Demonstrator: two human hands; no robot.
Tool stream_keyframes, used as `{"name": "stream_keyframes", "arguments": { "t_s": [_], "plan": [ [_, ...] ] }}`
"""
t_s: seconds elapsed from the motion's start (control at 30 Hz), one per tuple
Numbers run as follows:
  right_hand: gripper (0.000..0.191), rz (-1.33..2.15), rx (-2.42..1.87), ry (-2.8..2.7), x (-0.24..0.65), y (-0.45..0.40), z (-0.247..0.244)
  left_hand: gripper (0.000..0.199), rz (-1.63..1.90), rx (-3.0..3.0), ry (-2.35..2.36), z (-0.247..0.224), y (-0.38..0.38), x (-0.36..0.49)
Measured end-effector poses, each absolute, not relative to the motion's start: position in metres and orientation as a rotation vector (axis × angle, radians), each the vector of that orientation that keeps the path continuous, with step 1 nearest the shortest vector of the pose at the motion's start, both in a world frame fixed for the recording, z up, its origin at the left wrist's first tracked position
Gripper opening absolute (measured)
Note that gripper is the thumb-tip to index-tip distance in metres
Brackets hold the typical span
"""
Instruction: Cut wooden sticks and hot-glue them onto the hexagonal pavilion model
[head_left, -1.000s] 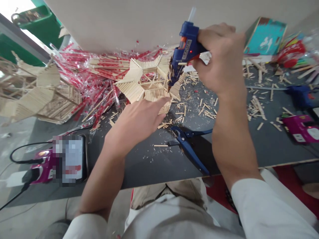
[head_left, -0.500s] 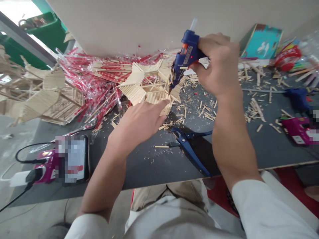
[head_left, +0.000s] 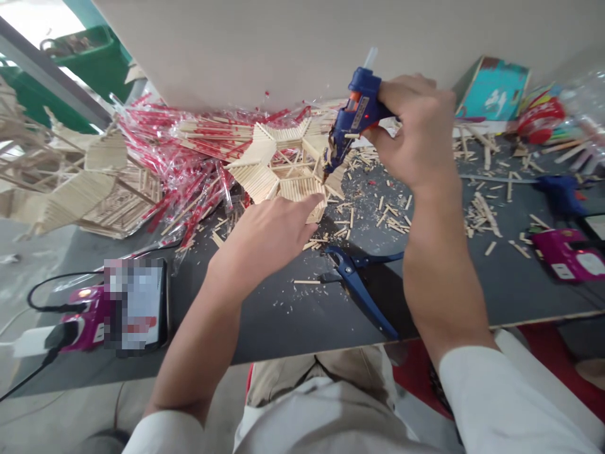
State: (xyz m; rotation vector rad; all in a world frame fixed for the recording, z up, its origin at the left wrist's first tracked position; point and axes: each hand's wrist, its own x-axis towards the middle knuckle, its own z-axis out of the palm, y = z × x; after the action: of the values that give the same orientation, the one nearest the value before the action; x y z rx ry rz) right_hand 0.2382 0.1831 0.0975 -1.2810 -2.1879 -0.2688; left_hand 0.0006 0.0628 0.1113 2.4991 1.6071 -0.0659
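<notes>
My right hand (head_left: 416,129) is wrapped round a blue glue gun (head_left: 359,113), its nozzle pointing down at the right part of a star-shaped wooden stick piece (head_left: 258,151). My left hand (head_left: 271,236) rests on the near edge of that piece, index finger stretched out close to the nozzle. Its other fingers are partly hidden, and it appears to steady the sticks. Whether the nozzle touches the wood is too small to tell. Blue-handled cutters (head_left: 362,287) lie on the table just in front of the piece.
Red-and-clear plastic wrappers (head_left: 161,145) with sticks heap behind the piece. A larger stick structure (head_left: 61,183) stands left. A phone (head_left: 144,306) and purple power strip (head_left: 89,318) lie front left. Another blue glue gun (head_left: 562,192) and purple strip (head_left: 564,252) are right, among stick offcuts.
The view has shifted slightly, so most things appear a little lower. Both hands keep nearly the same pose, with the glue gun nozzle still by the left index finger.
</notes>
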Motion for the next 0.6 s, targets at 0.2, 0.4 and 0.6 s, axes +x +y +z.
{"name": "stream_keyframes", "arguments": {
  "t_s": [0.2,0.4,0.6],
  "plan": [
    [0.039,-0.257,-1.295,-2.164,0.2379,0.1814,0.0974,0.049,-0.060,2.522,1.617,0.1105,0.0618,-0.0020],
    [0.040,-0.278,-1.287,-2.143,0.2376,0.1803,0.0977,0.051,-0.055,2.516,1.636,0.1117,0.0625,-0.0014],
    [0.034,-0.304,-1.183,-2.134,0.2394,0.1844,0.0951,0.057,-0.033,2.500,1.658,0.1137,0.0637,0.0000]
  ]
}}
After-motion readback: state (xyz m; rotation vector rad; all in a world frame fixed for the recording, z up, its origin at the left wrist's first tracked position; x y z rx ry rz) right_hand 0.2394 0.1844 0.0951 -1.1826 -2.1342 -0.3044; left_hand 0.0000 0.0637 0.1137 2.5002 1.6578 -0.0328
